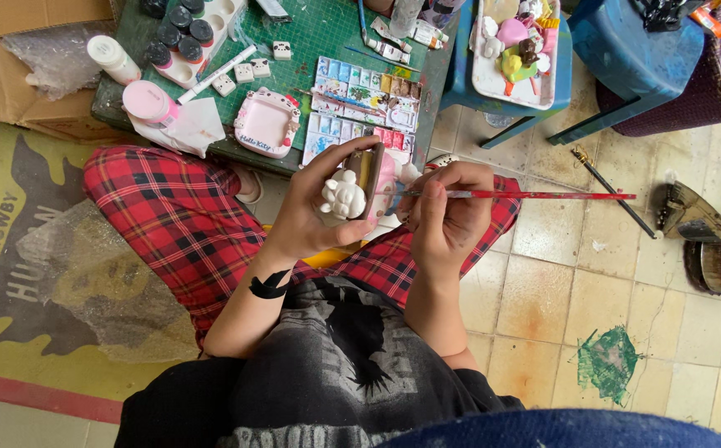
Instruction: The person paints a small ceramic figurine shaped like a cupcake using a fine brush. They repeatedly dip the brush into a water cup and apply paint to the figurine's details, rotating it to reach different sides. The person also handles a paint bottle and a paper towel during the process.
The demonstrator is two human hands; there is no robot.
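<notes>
My left hand point(315, 211) grips a small white and pink plaster figurine point(362, 189) above my lap, which is covered by red plaid trousers point(169, 220). My right hand point(447, 211) holds a thin red-handled paintbrush point(543, 196) that lies level, its tip touching the figurine's pink side. The brush handle sticks out to the right over the tiled floor. Both hands sit close together, just below the edge of the low green work board point(310, 37).
On the green board lie a watercolour palette point(360, 108), a pink and white cat-shaped frame point(267, 123), paint pots point(179, 33), a white bottle point(113, 60) and small white pieces. A blue stool point(559, 83) carries a tray of painted figurines. A second brush point(613, 191) lies on the floor.
</notes>
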